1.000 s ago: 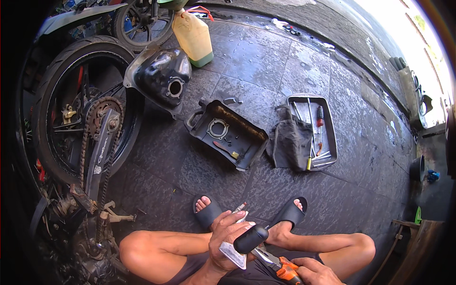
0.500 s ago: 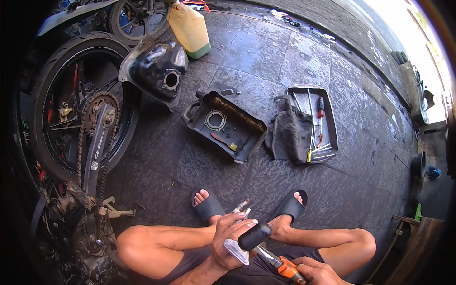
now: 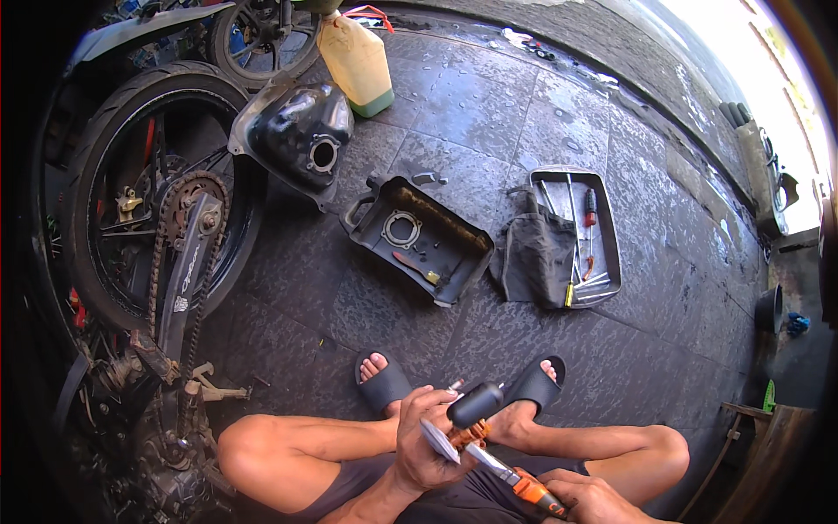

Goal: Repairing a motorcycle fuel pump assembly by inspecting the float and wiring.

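My left hand (image 3: 419, 450), low in the middle, is closed round what looks like a fuel pump unit. A black cylinder (image 3: 477, 404), a pale flange (image 3: 439, 439) and a copper-coloured part (image 3: 472, 432) of it stick out past my fingers. In my right hand (image 3: 589, 496) is an orange-handled tool (image 3: 534, 491) with a flat silver metal end. That end points up and left, right beside the copper-coloured part; I cannot tell whether they touch. My palms hide the rest of both things.
A black tray (image 3: 463, 234) holds a metal ring (image 3: 401, 230) and a brush (image 3: 414, 266). Right of it, a second tray (image 3: 616, 253) carries screwdrivers and a dark cloth (image 3: 534, 253). At the left stand a motorcycle wheel (image 3: 85, 253), a black tank (image 3: 292, 131) and a jerrycan (image 3: 353, 65).
My left hand has turned the pump unit, so its copper-coloured part now shows and the flange appears narrower. The orange-handled tool stays in my right hand. The whole view has shifted slightly.
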`<action>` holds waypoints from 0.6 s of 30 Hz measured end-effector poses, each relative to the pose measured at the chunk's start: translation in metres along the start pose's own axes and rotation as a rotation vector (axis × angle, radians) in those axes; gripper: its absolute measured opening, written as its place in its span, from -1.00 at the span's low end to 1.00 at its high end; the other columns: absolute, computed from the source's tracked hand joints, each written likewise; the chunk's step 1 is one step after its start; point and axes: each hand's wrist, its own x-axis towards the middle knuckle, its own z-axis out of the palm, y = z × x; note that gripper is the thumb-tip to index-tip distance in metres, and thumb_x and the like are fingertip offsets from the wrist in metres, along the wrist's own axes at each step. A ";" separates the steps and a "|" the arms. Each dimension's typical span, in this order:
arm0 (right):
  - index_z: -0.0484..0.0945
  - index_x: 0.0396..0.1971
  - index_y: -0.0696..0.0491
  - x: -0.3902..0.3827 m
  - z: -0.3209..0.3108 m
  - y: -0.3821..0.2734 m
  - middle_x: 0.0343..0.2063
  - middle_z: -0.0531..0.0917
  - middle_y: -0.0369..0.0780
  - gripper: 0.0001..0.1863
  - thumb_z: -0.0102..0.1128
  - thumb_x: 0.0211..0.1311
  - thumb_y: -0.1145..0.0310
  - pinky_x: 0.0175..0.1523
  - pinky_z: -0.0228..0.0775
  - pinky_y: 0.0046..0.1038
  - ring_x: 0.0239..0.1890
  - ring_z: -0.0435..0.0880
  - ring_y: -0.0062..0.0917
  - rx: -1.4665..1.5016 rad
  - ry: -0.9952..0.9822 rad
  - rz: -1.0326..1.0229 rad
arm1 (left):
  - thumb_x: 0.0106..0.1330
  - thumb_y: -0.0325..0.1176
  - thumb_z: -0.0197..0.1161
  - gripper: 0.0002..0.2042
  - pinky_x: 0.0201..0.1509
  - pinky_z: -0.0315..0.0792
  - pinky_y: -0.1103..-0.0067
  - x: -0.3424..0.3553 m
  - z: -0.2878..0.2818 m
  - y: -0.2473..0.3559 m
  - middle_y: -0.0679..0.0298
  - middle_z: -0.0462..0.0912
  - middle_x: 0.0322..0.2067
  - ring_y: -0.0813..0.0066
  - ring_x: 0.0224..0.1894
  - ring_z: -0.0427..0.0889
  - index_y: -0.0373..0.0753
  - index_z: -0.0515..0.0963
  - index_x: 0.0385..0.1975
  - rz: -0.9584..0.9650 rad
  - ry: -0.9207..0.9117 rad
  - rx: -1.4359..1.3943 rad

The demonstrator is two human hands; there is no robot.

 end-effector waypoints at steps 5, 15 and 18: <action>0.57 -0.24 0.18 0.036 -0.006 0.069 -0.36 0.64 -0.25 -0.79 0.10 0.10 0.52 -0.12 0.41 -0.50 -0.25 0.61 -0.57 0.043 0.180 0.120 | 0.21 -0.29 0.26 -0.66 0.02 0.52 0.36 -0.017 0.000 -0.010 -0.02 0.62 -0.19 0.22 -0.13 0.63 -0.46 0.51 -0.17 -0.303 -0.006 -0.473; 0.60 -0.19 0.24 0.167 0.045 0.146 -0.28 0.68 0.09 -0.66 0.19 0.20 0.27 0.01 0.47 -0.24 -0.12 0.68 -0.08 -0.204 0.403 0.119 | 0.24 -0.32 0.23 -0.66 -0.07 0.53 0.54 -0.010 -0.004 -0.002 0.18 0.66 -0.28 0.50 -0.25 0.64 -0.45 0.48 -0.10 -0.592 -0.222 -0.733; 0.61 -0.22 0.23 0.144 0.037 0.092 -0.42 0.67 -0.11 -0.77 0.19 0.28 0.36 -0.11 0.47 -0.38 -0.32 0.66 -0.39 -0.022 0.518 -0.186 | 0.29 -0.24 0.18 -0.63 -0.11 0.53 0.57 -0.022 -0.007 -0.012 0.20 0.66 -0.29 0.53 -0.26 0.63 -0.44 0.47 -0.08 -0.582 -0.222 -0.761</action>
